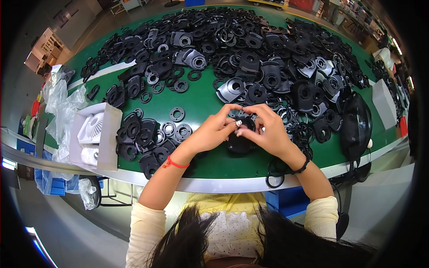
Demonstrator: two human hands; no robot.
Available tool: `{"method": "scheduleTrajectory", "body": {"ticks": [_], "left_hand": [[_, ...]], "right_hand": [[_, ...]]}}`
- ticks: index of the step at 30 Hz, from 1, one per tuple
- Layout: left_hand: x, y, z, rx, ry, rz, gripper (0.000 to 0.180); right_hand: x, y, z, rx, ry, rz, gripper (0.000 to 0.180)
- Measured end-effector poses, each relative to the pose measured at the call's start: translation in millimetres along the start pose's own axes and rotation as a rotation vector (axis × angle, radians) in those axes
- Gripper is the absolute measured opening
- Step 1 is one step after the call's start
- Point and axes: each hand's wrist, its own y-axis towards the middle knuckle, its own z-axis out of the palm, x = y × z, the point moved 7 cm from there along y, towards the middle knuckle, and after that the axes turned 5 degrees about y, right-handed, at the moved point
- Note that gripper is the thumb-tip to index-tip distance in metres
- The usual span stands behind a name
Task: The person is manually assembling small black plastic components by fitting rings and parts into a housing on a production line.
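Note:
A black plastic part [241,144] with a rounded outline is between my two hands, low over the green tabletop in front of me. My left hand [216,129] is closed on its left side, index finger and thumb curled over the top. From the other side my right hand [270,133] grips it, with thumb and index finger bent around its upper edge. Fingers hide much of the part, so its upper detail cannot be made out. Just left of my hands lie flat black rings [183,131]. To the right is a cluster of thin black rings [300,134].
A large heap of black plastic parts and rings [232,35] covers the far table. At left stands an open white box [118,134] with a white fan [93,127], beside clear plastic bags [60,100]. A black mesh bag [356,127] sits at right, near the metal table edge [223,184].

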Motion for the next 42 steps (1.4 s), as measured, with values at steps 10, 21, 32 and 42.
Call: {"method": "scheduleTrajectory", "body": {"ticks": [10,21,32,42], "left_hand": [[-6,-4,9,0.156,0.011,-0.005,0.045],[4,6,-17,-0.176,-0.100,-0.055,0.036],[-11,2,-13,-0.073,-0.249,0.057,0.041],[-13,0,-8,-0.246,0.192,0.154,0.038]], "right_hand": [[-25,1,5,0.118,0.224,0.172,0.012],[-36,0,-5,-0.016,0.576,0.428,0.014],[-27,-2,16,0.271,0.483,0.342,0.027],[-39,-7,19,0.250,0.542,0.438,0.032]]}}
